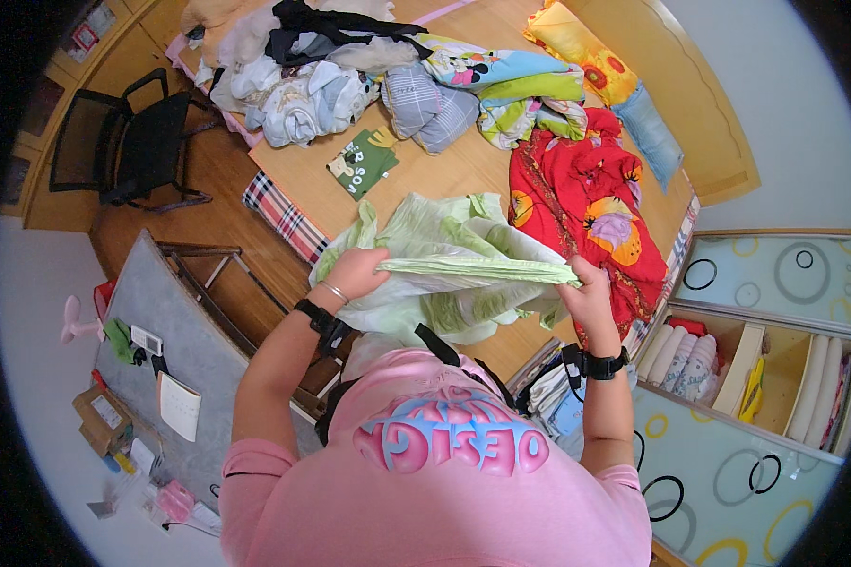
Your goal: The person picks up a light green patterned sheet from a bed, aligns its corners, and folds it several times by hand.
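Observation:
A pale green and white garment hangs between my two hands over the near edge of the bed. My left hand grips one end of its gathered green band, which is stretched nearly straight. At the band's other end, my right hand is closed on the cloth. The loose fabric spreads behind and below the band, partly resting on the bed mat. Beyond it lies a folded dark green printed shirt. To the right, a red floral quilt lies crumpled close to my right hand.
Heaped white clothes, a grey plaid cushion and a cartoon-print quilt cover the bed's far side. A black chair stands at left, beyond a grey desk. At right is a wardrobe with open shelves. Folded clothes are stacked beside me.

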Demonstrator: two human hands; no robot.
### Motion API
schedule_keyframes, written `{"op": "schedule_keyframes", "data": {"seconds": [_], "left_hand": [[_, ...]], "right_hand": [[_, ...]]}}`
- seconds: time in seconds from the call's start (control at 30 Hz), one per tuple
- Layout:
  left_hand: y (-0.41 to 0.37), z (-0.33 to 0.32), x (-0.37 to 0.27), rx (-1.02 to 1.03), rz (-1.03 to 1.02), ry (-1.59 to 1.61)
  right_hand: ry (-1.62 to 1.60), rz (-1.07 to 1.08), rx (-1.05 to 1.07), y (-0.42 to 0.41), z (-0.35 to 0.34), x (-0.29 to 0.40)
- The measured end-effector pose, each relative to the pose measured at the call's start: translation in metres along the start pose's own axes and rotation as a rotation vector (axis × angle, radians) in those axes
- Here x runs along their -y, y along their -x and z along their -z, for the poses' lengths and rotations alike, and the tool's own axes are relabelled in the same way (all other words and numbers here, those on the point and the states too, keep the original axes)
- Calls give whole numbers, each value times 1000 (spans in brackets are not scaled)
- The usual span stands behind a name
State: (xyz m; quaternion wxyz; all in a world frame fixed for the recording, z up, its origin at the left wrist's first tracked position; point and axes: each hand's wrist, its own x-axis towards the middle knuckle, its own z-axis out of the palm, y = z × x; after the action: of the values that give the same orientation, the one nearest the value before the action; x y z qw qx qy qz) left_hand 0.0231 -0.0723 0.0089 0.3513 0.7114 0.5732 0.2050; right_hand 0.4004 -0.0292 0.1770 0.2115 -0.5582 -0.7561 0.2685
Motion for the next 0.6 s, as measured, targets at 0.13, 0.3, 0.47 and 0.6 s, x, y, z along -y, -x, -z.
{"op": "schedule_keyframes", "data": {"seconds": [0.13, 0.3, 0.47, 0.6], "left_hand": [[1, 21, 0, -150, 70, -67], [-7, 59, -18, -184, -9, -236], [3, 51, -50, -95, -126, -302], [7, 45, -69, -309, -39, -180]], "right_hand": [[169, -26, 127, 3, -4, -15], [593, 71, 312, 5, 7, -13], [290, 20, -167, -9, 54, -45], [-78, 102, -514, -13, 104, -44]]}}
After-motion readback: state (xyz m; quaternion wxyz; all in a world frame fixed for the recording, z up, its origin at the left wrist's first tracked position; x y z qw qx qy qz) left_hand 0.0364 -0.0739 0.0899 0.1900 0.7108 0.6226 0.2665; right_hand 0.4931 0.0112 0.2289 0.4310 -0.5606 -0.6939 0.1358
